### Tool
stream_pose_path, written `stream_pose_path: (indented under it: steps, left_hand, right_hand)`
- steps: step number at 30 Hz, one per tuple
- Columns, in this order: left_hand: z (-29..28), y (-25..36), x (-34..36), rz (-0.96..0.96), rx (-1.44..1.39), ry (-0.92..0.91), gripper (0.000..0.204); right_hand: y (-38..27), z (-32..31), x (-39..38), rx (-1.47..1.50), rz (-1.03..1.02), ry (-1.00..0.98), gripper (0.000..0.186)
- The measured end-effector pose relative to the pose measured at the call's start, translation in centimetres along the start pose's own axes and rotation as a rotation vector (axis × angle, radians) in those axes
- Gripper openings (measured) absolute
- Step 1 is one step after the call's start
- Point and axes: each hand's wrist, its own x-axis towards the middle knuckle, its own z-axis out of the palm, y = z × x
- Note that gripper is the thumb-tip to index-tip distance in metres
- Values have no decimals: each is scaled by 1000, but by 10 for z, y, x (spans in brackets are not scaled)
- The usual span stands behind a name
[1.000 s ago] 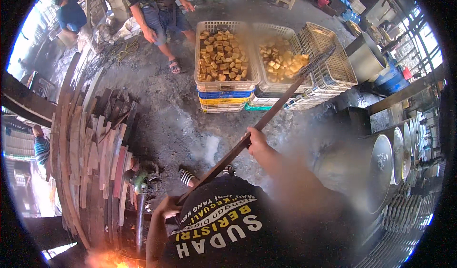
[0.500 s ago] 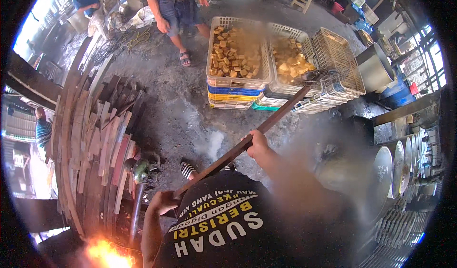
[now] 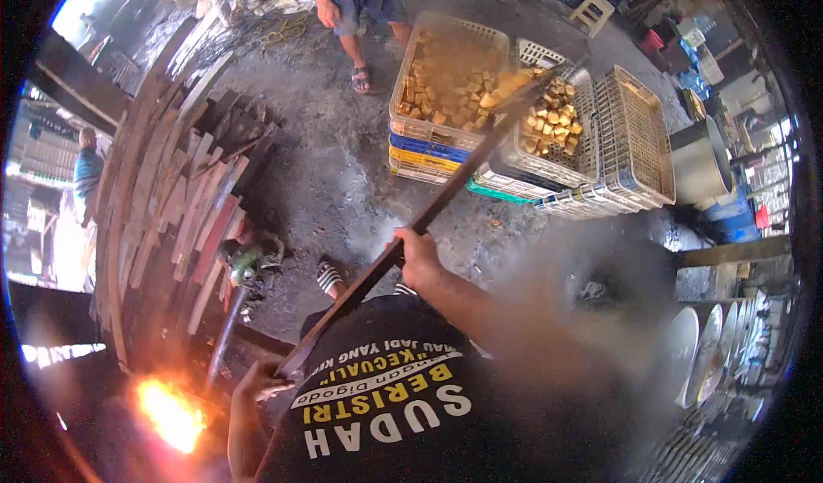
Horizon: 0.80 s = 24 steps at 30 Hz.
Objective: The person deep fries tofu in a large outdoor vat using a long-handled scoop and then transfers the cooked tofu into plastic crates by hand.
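My right hand [image 3: 416,256] grips the middle of a long wooden pole [image 3: 454,183], and my left hand [image 3: 264,382] holds its lower end beside my dark shirt. The pole slants up over two stacks of plastic crates [image 3: 407,125]; its far end, blurred by motion and steam, is above the heap of golden fried cubes [image 3: 553,121] near where the two top crates meet. A third, pale crate stack [image 3: 639,132] stands at their right.
Planks [image 3: 167,183] lie at left beside flames [image 3: 171,414] and a metal pipe [image 3: 225,337]. Another person [image 3: 360,3] stands beyond the crates; another [image 3: 87,166] is at far left. A steel drum [image 3: 699,162], blue barrel [image 3: 733,209] and round pans [image 3: 711,350] are at right.
The pole's far end has swung up and leftward across the right crate toward the left one. My right hand has shifted left, my left hand down and left. The view has shifted too.
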Motion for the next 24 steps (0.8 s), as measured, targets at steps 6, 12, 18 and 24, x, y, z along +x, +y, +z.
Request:
stream_pose_path:
  steps: [6,12,18,24]
  left_hand:
    - [68,-76,-23,-40,-498,-177,35]
    - [104,-85,-42,-75,-567,-209,31]
    - [113,-114,-75,-138,-238,-1,39]
    - [124,-263,-150,-42,-96,463,42]
  right_hand:
    - [14,-10,-9,-332,-28,-35,35]
    - [15,-23,-35,-333,-45,-131,30]
    - [43,-38,-87,-270,191,-86,18]
    - [142,-26,-165,-69,528,-205,18]
